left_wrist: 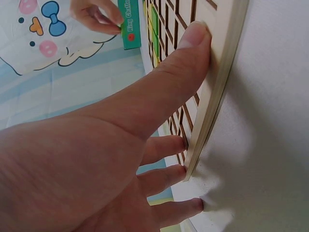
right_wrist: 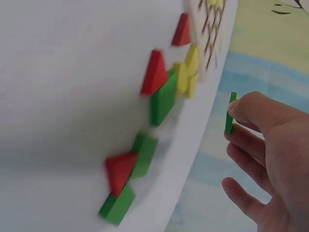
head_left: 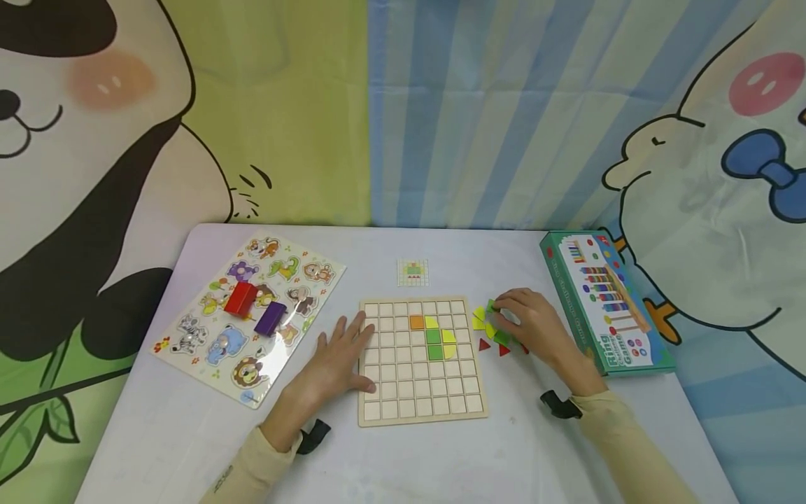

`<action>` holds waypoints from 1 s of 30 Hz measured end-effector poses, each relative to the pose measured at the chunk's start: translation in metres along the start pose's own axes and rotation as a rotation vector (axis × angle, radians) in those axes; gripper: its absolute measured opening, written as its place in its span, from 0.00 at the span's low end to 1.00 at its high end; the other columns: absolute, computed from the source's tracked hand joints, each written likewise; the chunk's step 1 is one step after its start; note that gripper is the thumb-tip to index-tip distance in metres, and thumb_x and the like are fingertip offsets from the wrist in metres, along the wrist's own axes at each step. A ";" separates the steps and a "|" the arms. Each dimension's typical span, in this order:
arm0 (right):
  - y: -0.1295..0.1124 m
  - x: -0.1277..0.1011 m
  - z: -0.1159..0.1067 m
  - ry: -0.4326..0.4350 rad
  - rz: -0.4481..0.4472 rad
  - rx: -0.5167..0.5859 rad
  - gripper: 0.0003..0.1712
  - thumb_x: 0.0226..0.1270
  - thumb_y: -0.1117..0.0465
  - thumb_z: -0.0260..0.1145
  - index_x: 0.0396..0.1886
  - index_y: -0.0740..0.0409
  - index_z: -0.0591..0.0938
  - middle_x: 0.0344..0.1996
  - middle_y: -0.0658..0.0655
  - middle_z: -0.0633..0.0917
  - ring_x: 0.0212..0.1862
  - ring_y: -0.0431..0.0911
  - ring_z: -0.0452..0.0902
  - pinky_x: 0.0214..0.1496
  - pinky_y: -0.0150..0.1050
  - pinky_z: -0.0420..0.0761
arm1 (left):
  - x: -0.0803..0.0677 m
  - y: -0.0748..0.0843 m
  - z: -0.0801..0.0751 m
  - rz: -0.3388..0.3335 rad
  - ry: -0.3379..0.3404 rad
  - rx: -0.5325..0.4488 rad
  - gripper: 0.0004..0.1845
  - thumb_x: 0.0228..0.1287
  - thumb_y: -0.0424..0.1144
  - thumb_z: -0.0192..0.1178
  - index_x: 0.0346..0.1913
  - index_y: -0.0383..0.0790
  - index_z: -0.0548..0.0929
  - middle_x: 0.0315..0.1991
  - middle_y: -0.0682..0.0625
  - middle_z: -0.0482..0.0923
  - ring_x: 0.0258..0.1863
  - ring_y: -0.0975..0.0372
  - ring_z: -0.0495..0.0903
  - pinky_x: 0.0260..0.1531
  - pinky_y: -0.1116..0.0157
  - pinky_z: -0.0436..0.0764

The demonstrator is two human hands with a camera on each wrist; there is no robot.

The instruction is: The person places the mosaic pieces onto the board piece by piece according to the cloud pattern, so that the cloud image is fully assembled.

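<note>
A wooden grid board [head_left: 403, 392] lies mid-table, with an orange square [head_left: 417, 322], green squares [head_left: 434, 343] and yellow pieces [head_left: 448, 343] set in its cells. My left hand [head_left: 336, 360] rests on its left edge, thumb on the rim and fingers spread. Right of the board, my right hand [head_left: 532, 325] pinches a small green tile [right_wrist: 231, 113] between thumb and fingers, raised off the table in the right wrist view. Below it lie loose green pieces [right_wrist: 164, 99], red triangles [right_wrist: 154, 72] and yellow pieces [right_wrist: 192, 60].
A small pattern card [head_left: 413, 273] lies beyond the board. At the left is an animal picture board [head_left: 252, 315] bearing a red block [head_left: 241, 300] and a purple block [head_left: 271, 319]. A green game box [head_left: 604, 301] stands at the right, near the table edge.
</note>
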State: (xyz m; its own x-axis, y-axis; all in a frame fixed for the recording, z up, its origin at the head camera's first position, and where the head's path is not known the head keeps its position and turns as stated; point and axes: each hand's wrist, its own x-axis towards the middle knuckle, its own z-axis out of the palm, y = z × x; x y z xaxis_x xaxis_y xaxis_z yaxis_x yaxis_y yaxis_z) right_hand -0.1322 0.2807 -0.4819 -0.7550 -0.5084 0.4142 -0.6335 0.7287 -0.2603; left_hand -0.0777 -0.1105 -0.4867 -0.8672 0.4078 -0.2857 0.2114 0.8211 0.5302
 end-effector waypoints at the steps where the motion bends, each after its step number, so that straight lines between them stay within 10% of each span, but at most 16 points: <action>1: -0.004 0.003 0.002 0.002 -0.010 0.004 0.15 0.50 0.68 0.81 0.39 0.63 0.89 0.40 0.58 0.89 0.47 0.53 0.83 0.50 0.52 0.83 | 0.000 0.000 0.000 0.000 0.000 0.001 0.58 0.45 0.49 0.80 0.79 0.37 0.60 0.83 0.39 0.41 0.80 0.36 0.40 0.71 0.27 0.45; 20: -0.080 0.039 0.057 -0.025 -0.308 -0.017 0.12 0.53 0.64 0.80 0.38 0.56 0.89 0.39 0.52 0.90 0.48 0.49 0.85 0.55 0.46 0.83 | 0.001 -0.002 0.001 0.001 0.002 -0.014 0.59 0.44 0.49 0.80 0.79 0.37 0.60 0.83 0.40 0.42 0.80 0.35 0.40 0.70 0.26 0.45; 30: -0.091 0.038 0.068 -0.098 -0.295 -0.056 0.08 0.61 0.62 0.76 0.40 0.53 0.91 0.41 0.51 0.91 0.50 0.48 0.85 0.58 0.44 0.83 | 0.001 -0.001 0.000 -0.006 -0.008 -0.013 0.59 0.45 0.48 0.80 0.79 0.38 0.60 0.83 0.40 0.41 0.80 0.36 0.39 0.71 0.26 0.44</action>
State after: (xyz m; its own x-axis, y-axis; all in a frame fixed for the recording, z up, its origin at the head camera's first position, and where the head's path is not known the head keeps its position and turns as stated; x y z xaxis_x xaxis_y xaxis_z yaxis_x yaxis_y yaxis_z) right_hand -0.1147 0.1637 -0.5018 -0.5546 -0.7412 0.3782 -0.8192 0.5660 -0.0920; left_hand -0.0786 -0.1108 -0.4875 -0.8648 0.4058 -0.2957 0.1999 0.8185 0.5386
